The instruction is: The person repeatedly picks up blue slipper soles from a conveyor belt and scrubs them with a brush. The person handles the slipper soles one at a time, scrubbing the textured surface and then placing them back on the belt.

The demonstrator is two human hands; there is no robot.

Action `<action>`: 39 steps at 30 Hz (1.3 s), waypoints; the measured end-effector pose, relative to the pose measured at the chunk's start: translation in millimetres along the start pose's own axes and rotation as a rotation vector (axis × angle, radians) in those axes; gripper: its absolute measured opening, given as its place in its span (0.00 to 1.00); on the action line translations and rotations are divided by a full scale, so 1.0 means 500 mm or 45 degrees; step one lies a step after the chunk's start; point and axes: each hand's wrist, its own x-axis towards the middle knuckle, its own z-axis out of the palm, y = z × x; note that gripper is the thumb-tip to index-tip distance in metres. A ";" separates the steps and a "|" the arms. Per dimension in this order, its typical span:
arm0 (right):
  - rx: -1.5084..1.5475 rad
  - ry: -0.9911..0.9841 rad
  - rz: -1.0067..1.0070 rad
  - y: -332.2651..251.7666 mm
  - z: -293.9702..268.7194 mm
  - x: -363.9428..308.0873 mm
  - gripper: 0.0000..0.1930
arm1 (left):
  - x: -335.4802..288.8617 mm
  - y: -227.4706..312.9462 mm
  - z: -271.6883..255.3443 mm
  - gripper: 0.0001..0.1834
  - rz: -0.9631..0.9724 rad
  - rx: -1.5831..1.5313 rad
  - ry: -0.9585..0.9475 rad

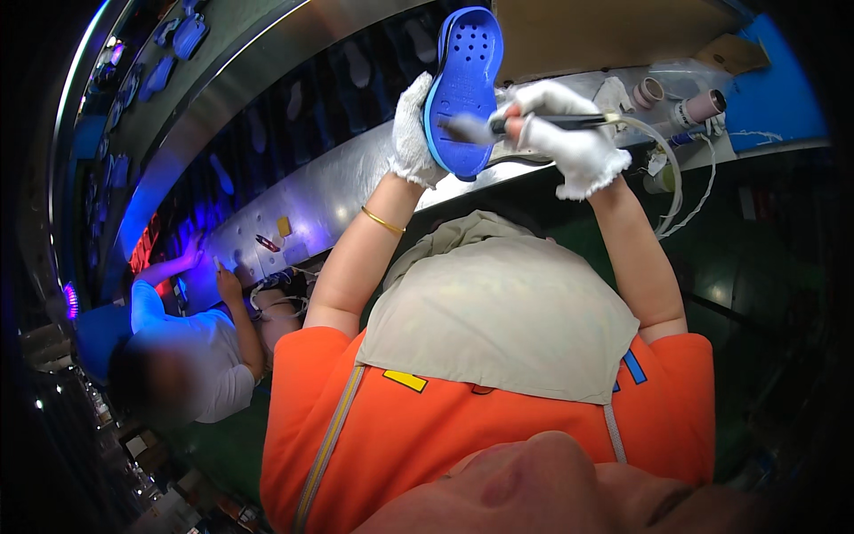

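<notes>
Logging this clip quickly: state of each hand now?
Left hand: closed, holding the blue shoe sole along its left side.
Right hand: closed, holding the black-handled brush.

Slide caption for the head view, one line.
Gloved left hand holds a blue sole; right hand holds a blurred brush-like tool over it.

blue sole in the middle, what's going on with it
The person's gloved left hand grips the blue sole by its edge, its holed end pointing away. The gloved right hand holds a brush, its blurred tip over the sole's lower half; whether it touches is unclear. A co-worker sits farther left along the metal bench.
</notes>
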 end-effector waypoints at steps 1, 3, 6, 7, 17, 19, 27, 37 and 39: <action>0.080 0.096 -0.116 0.003 -0.006 0.005 0.07 | -0.005 -0.007 0.006 0.33 0.008 -0.010 0.051; 0.087 0.356 -0.279 0.017 -0.003 0.017 0.06 | -0.022 -0.017 0.019 0.30 -0.050 -0.050 -0.016; -0.102 0.337 -0.434 0.032 0.009 0.031 0.06 | -0.012 -0.033 0.026 0.30 -0.034 -0.095 0.035; -0.131 0.284 -0.414 0.028 0.020 0.024 0.06 | -0.012 -0.033 0.025 0.30 -0.019 -0.144 0.008; 0.005 0.327 -0.415 0.045 -0.008 0.037 0.06 | -0.014 -0.028 0.018 0.32 -0.028 -0.087 -0.033; -0.122 0.196 -0.293 0.026 0.011 0.011 0.07 | -0.010 -0.023 0.023 0.32 0.009 -0.152 -0.050; -0.263 0.232 -0.413 -0.001 -0.029 0.062 0.07 | -0.010 -0.005 0.007 0.31 -0.048 0.091 -0.081; -0.861 0.029 -0.814 -0.033 -0.036 0.043 0.10 | -0.018 0.006 0.001 0.24 0.037 0.205 0.120; -1.113 -0.179 -0.884 -0.046 -0.043 0.046 0.11 | -0.017 0.010 -0.008 0.23 0.090 0.211 0.109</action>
